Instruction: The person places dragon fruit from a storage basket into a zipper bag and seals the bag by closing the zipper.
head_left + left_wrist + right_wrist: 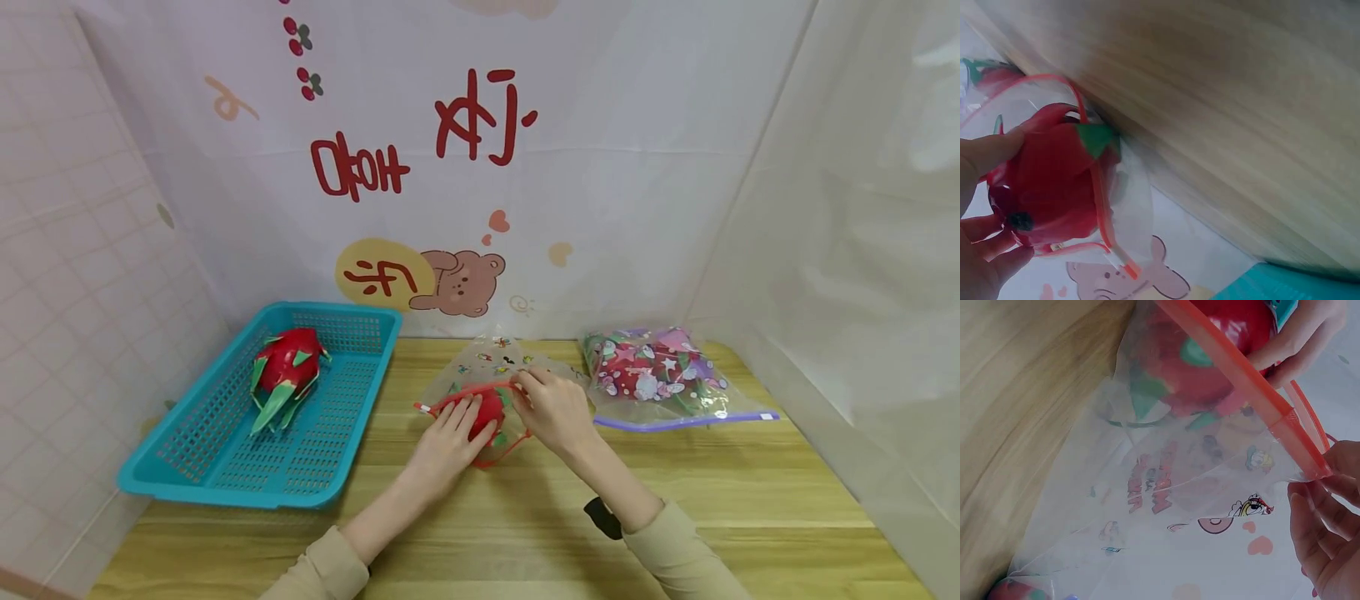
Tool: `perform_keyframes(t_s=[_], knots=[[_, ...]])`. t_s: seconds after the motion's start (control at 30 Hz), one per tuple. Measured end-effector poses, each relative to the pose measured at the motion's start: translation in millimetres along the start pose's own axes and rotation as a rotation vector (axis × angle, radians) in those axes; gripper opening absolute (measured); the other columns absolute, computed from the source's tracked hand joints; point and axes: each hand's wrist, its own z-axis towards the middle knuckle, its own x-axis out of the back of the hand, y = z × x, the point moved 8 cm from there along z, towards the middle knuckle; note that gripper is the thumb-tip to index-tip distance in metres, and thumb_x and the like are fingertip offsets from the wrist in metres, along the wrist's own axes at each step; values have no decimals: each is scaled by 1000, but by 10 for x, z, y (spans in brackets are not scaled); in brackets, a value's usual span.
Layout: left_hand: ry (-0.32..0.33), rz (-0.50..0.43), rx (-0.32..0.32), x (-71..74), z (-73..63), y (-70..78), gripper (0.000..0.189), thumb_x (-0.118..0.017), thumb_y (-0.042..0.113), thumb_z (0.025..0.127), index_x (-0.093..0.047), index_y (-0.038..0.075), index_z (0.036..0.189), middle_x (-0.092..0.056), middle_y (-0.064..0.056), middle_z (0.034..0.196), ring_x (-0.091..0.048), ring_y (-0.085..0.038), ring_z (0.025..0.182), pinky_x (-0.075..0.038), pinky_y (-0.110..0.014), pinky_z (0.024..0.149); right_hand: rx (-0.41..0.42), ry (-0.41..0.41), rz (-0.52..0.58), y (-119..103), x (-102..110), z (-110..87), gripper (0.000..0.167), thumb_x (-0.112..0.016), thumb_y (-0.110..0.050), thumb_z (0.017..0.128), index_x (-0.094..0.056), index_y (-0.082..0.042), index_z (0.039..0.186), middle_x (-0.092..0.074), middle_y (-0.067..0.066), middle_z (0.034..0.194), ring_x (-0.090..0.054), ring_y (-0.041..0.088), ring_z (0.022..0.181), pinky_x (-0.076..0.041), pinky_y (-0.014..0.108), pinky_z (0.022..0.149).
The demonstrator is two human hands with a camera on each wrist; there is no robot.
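A red dragon fruit with green leaf tips [489, 414] sits partly inside the mouth of a clear zip bag [491, 358] printed with cartoon figures. My left hand [444, 440] grips the dragon fruit, thumb and fingers spread around its sides in the left wrist view. At the bag's opening, my right hand [553, 410] pinches the red zip strip [1241, 375] between thumb and fingers. The strip's white slider [1124, 262] shows at one end. The fruit's leading part, with green tips, is visible through the plastic in the right wrist view.
To the left, a teal basket [384, 367] holds another dragon fruit [291, 362]. A purple-zipped printed bag [660, 375] with red and green contents lies at the back right of the wooden table [510, 542]. Patterned white cloth walls [615, 217] stand behind and at both sides.
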Motion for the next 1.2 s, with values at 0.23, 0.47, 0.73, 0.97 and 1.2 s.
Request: perform_keyframes(t_s=[0.23, 0.47, 0.73, 0.97, 1.2], knots=[[16, -2, 11, -8, 11, -26, 58, -83, 27, 71, -60, 24, 124, -57, -13, 128, -58, -25, 113, -52, -34, 95, 18, -40, 15, -9, 3, -64, 8, -74, -9, 76, -68, -11, 80, -63, -2, 70, -56, 10, 49, -42, 22, 42], [15, 49, 13, 8, 49, 29, 49, -78, 21, 76, -61, 20, 123, -61, -13, 122, -61, -26, 109, -52, -34, 95, 32, -22, 7, -4, 54, -72, 16, -78, -6, 71, -69, -12, 83, -62, -3, 68, -53, 9, 49, -42, 20, 42], [-68, 167, 78, -80, 138, 105, 37, -55, 22, 92, -59, 21, 129, -63, -12, 122, -60, -23, 110, -50, -33, 96, 68, 9, 51, -23, 89, -80, 15, -76, -3, 71, -68, -10, 82, -59, -2, 68, -50, 8, 50, -41, 20, 43], [-108, 221, 121, -163, 229, 153, 38, -45, 26, 95, -57, 22, 130, -62, -10, 123, -59, -21, 111, -49, -33, 96, 79, 52, 59, -30, 145, -60, 17, -77, -2, 69, -69, -10, 82, -61, -1, 69, -54, 9, 52, -45, 23, 46], [-175, 264, 165, -214, 251, 154, 40, -45, 30, 97, -53, 25, 135, -61, -4, 125, -58, -20, 111, -49, -40, 93, 105, 62, 50, -66, 148, -68, 18, -79, -2, 68, -70, -10, 82, -62, -1, 71, -56, 11, 54, -47, 24, 47]])
